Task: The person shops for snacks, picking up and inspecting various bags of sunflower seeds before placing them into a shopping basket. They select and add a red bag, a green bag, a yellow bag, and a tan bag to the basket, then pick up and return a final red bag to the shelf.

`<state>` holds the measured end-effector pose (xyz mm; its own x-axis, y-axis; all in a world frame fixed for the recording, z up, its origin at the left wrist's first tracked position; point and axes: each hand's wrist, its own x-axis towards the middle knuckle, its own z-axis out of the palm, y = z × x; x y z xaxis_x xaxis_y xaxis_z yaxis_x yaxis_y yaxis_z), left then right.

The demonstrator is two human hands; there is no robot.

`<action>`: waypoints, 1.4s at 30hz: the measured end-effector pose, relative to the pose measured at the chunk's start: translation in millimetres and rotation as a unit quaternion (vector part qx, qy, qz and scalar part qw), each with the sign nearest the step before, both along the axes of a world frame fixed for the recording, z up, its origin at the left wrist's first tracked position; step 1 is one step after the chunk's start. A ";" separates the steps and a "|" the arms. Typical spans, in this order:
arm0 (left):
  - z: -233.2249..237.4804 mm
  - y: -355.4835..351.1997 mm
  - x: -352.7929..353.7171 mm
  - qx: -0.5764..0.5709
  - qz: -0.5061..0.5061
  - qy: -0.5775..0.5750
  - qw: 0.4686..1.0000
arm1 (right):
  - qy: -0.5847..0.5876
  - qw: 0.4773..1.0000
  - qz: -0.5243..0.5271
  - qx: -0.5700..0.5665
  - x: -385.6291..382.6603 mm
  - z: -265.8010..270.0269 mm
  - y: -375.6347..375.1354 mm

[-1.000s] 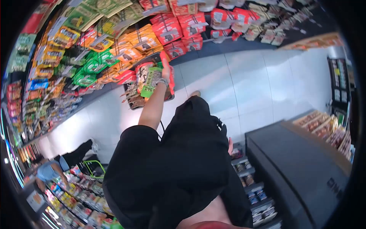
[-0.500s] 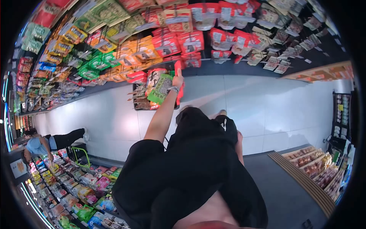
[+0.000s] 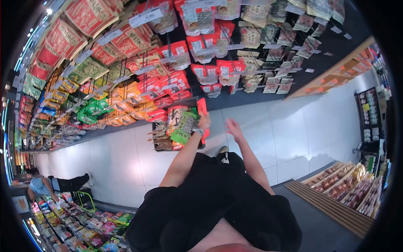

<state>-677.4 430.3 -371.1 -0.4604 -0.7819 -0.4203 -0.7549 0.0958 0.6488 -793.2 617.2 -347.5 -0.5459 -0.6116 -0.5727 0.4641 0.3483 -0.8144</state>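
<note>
My left hand point(image 3: 204, 122) is wrapped round the red handle point(image 3: 202, 105) of a black shopping basket point(image 3: 157, 146), at the foot of the snack racks. Inside the basket lie a green and dark packet point(image 3: 181, 131), a red and white packet point(image 3: 175, 114) and several brown items at its left side. To the right of the basket, apart from it, my right hand point(image 3: 233, 128) hangs in the air above the floor. It is open, fingers spread, and holds nothing.
Racks of hanging snack packets, including red pouches point(image 3: 205, 44), line the aisle ahead. A shopper point(image 3: 46, 185) leans over a packet display point(image 3: 90, 229) at the lower left, beside a green-framed cart point(image 3: 86, 200). Slatted bins point(image 3: 340, 187) stand at the right.
My right hand has come up from beside my body and reaches forward, opened. The view has shifted, so the basket appears lower. My left hand keeps its grip on the handle.
</note>
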 end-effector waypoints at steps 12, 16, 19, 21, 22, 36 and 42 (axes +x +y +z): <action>-5.4 20.0 108.7 0.130 -0.336 0.095 0.928 | 0.429 0.891 -0.056 0.136 -69.2 -48.3 0.1; -75.9 -26.2 193.8 -0.001 -0.258 -0.028 0.966 | 0.433 0.885 -0.089 0.143 -110.9 -67.5 33.8; -87.7 -41.7 249.6 0.113 -0.192 -0.131 0.966 | 0.367 0.921 -0.071 0.112 -143.0 -66.1 57.4; -88.5 -35.7 270.8 0.157 -0.162 -0.155 0.962 | 0.307 0.936 -0.079 0.156 -163.4 -63.4 71.2; -93.1 -31.8 282.3 0.146 -0.157 -0.155 0.964 | 0.306 0.936 -0.073 0.158 -171.8 -63.4 76.5; -85.4 2.3 272.2 0.225 0.044 -0.043 0.973 | 0.237 0.938 -0.036 0.250 -289.0 -21.5 152.3; -109.5 56.0 196.5 0.238 0.042 0.024 0.970 | 0.245 0.949 -0.043 0.195 -321.9 -12.5 191.4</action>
